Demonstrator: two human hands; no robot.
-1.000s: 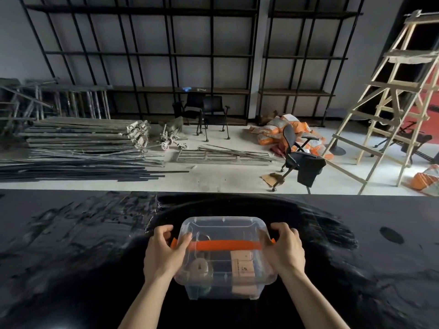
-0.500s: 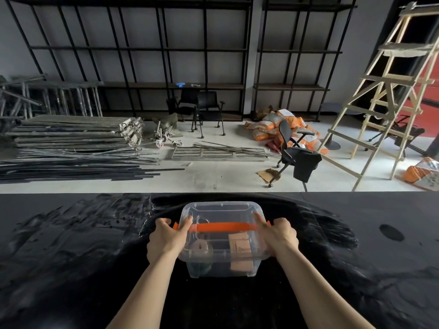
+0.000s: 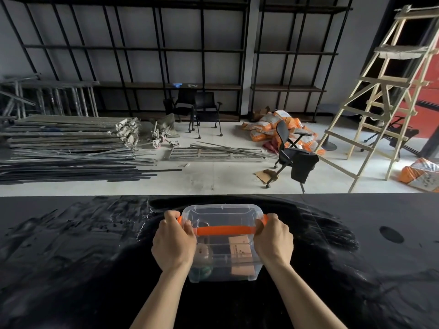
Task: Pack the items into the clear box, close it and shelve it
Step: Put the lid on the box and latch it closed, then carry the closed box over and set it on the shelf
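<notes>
Hands first: my left hand (image 3: 174, 242) and right hand (image 3: 273, 241) each clamp an end of the clear box (image 3: 223, 243), low in the middle of the frame on the black table (image 3: 71, 257), lid on, orange handle (image 3: 224, 230) running left to right between my thumbs. Both hands sit equally near. I judge shelving comes next: the table's far edge lies just beyond the box, and the black shelves (image 3: 204, 86) stand well apart across the upper frame, past cluttered floor.

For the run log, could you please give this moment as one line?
stage: box closed, unshelved | left hand: grips clear box | right hand: grips box | orange handle: flat across lid
</notes>
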